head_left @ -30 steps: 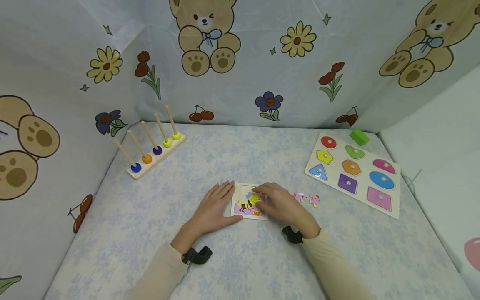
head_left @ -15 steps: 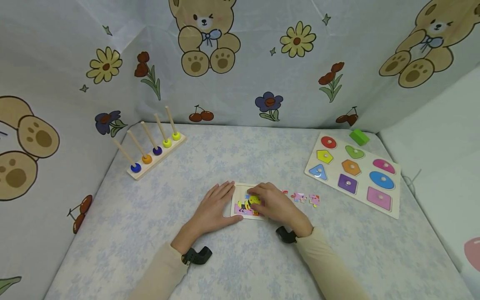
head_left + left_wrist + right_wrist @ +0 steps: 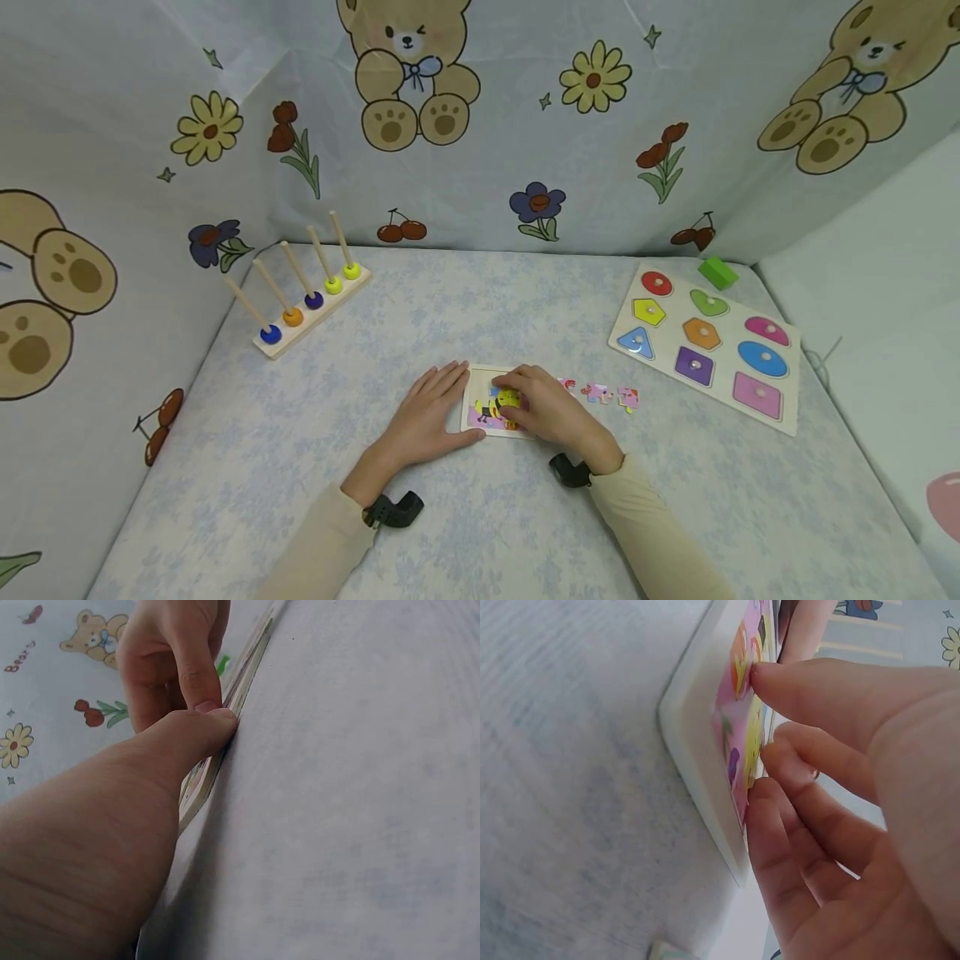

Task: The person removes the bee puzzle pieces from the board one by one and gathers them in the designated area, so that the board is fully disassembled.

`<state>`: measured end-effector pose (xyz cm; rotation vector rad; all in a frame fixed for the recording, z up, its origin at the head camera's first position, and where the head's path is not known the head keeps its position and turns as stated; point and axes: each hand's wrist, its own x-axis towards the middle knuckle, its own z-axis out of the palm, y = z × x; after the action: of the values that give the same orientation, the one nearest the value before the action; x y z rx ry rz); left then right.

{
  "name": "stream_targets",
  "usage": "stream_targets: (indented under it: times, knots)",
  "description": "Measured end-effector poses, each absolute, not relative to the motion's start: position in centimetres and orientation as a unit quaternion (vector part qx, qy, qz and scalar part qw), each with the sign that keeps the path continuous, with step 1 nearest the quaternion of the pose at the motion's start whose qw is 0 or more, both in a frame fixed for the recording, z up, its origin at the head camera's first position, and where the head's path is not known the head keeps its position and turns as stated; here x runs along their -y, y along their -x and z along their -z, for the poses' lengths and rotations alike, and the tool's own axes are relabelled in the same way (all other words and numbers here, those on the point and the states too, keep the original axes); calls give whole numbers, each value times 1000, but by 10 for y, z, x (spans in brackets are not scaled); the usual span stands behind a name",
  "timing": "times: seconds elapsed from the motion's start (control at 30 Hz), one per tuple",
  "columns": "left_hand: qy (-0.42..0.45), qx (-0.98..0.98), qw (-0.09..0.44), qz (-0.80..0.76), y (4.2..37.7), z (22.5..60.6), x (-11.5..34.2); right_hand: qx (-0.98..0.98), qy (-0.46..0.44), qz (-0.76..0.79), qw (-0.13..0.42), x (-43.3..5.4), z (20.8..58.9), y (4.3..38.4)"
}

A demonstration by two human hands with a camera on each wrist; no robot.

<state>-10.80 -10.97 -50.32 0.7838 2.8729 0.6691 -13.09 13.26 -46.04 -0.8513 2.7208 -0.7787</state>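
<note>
A shallow wooden tray puzzle [image 3: 480, 375] with a bee picture, partly filled with pink and yellow pieces, lies on the table between the hands. My left hand [image 3: 426, 415] rests at its left side with straight fingers near the far corner. The left thumb [image 3: 206, 729] touches the near edge in the left wrist view. Over the right half, my right hand [image 3: 551, 407] has its thumb and bent fingertips on a yellow bee puzzle piece [image 3: 751, 739], apparently pinching it; the fingers hide part of the picture. Loose pink puzzle pieces [image 3: 598, 393] lie just right of this hand.
A shape board [image 3: 731, 354] with knobbed coloured shapes lies at the right, a green block [image 3: 717, 273] by its far edge. At the back left stands a wooden peg stand [image 3: 309, 321] with coloured beads. A bear-print cloth [image 3: 465, 192] forms the back wall.
My right hand has shifted slightly left over the tray puzzle, uncovering another loose pink piece, then stayed nearly still. The left hand has kept its place.
</note>
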Motion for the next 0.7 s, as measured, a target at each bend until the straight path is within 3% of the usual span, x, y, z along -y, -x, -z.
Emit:
stream_targets:
  times: [0.7]
  knots:
    - [-256,-940,51,-219,108,502,110,-910,290,274,116,-132,459,133]
